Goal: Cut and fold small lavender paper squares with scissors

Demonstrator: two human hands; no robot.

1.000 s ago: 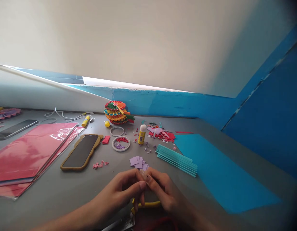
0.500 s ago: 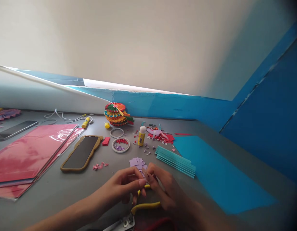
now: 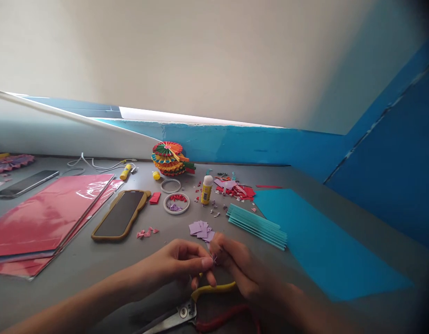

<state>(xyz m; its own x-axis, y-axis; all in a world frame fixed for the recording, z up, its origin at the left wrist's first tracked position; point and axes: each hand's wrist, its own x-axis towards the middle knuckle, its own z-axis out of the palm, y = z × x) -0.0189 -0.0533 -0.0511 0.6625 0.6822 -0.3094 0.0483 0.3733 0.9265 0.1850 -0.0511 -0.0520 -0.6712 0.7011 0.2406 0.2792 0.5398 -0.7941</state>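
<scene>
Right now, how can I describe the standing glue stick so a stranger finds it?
On the grey desk, find the lilac paper squares. Just beyond them, a yellow glue stick stands upright, white cap on top; the other one lies flat by the cables.

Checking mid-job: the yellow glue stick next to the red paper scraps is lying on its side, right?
No, the head view shows the yellow glue stick standing upright, not lying on its side; it is next to the red paper scraps, as you said.
</scene>
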